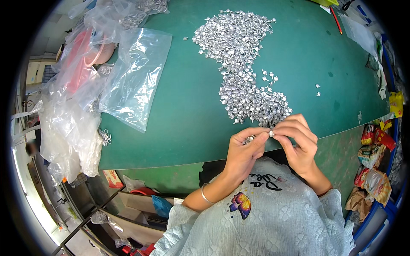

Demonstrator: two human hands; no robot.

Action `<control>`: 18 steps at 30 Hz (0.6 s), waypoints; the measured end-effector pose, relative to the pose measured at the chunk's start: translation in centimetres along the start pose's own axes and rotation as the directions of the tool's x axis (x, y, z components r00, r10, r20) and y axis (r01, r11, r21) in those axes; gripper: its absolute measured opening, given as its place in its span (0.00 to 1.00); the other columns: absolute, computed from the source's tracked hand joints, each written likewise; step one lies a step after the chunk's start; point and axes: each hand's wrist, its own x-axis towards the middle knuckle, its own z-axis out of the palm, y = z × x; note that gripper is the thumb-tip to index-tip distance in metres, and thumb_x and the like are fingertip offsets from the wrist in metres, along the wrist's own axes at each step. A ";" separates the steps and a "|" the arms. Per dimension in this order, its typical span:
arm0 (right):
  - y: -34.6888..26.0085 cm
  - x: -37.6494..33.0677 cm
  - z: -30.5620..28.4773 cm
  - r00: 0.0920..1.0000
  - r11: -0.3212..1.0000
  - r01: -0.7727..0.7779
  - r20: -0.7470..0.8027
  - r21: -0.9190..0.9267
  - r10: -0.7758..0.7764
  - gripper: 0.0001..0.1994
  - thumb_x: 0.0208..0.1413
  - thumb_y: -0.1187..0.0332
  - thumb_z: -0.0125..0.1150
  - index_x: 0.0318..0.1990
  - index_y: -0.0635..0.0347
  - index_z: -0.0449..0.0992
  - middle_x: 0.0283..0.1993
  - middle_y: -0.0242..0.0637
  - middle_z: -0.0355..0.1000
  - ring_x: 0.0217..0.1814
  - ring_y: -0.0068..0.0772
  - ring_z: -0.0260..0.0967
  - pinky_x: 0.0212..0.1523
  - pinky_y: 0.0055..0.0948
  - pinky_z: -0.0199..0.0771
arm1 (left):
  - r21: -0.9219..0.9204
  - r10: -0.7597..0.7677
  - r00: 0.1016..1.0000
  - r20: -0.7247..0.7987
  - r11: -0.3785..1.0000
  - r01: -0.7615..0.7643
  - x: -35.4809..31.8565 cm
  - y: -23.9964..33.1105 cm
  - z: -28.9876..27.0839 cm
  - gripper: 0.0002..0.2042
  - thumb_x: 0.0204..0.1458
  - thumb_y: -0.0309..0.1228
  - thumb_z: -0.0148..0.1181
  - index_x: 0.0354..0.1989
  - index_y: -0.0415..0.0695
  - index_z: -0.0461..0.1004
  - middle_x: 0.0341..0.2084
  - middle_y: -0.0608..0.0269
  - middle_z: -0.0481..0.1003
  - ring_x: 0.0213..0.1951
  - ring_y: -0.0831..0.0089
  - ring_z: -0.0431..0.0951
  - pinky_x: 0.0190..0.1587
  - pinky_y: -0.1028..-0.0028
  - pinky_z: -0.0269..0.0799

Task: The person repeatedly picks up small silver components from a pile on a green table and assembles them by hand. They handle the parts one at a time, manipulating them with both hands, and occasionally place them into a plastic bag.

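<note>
Close to the table's near edge, my two hands meet at the fingertips around one small round-headed silver metal piece [271,134]. My left hand [245,153] is closed, its thumb and forefinger at that piece, with a few more silver pieces [249,139] tucked in its curled fingers. My right hand [301,143] pinches the same piece from the other side. Just beyond the fingers begins a long pile of silver pieces [239,64], each with a rounded head and a short stem, stretching to the far side of the table.
The green table [183,115] carries a flat clear plastic bag [136,77] left of the pile. Farther left are crumpled clear bags [64,132] and a pink basket [79,59]. A few loose pieces [317,90] lie to the right. A red pencil [336,20] rests at the far right.
</note>
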 end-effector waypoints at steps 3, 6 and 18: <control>0.0 -0.2 0.0 0.999 0.998 -0.043 -0.009 0.050 0.044 0.07 0.35 0.81 0.63 0.26 0.66 0.75 0.28 0.38 0.71 0.32 0.35 0.66 0.33 0.28 0.66 | 0.033 0.037 0.999 0.017 0.999 -0.038 -0.1 0.0 0.1 0.07 0.49 0.24 0.57 0.36 0.36 0.73 0.17 0.72 0.66 0.16 0.88 0.55 0.18 0.84 0.47; 0.1 -0.3 0.1 0.991 0.984 -0.135 0.006 0.114 0.135 0.05 0.37 0.81 0.62 0.25 0.66 0.74 0.27 0.38 0.72 0.31 0.34 0.67 0.34 0.27 0.66 | 0.187 0.053 0.997 -0.051 0.981 -0.043 -0.1 0.3 0.5 0.04 0.52 0.25 0.54 0.32 0.38 0.72 0.14 0.73 0.59 0.16 0.85 0.52 0.19 0.83 0.47; 4.6 0.9 0.9 0.987 0.963 -0.162 -0.055 -0.215 0.153 0.07 0.42 0.78 0.60 0.31 0.65 0.74 0.32 0.39 0.70 0.36 0.38 0.65 0.37 0.29 0.65 | -0.045 -0.060 0.963 0.264 0.996 0.074 0.1 0.3 -0.1 0.10 0.54 0.35 0.48 0.26 0.41 0.63 0.21 0.63 0.62 0.20 0.80 0.59 0.20 0.82 0.54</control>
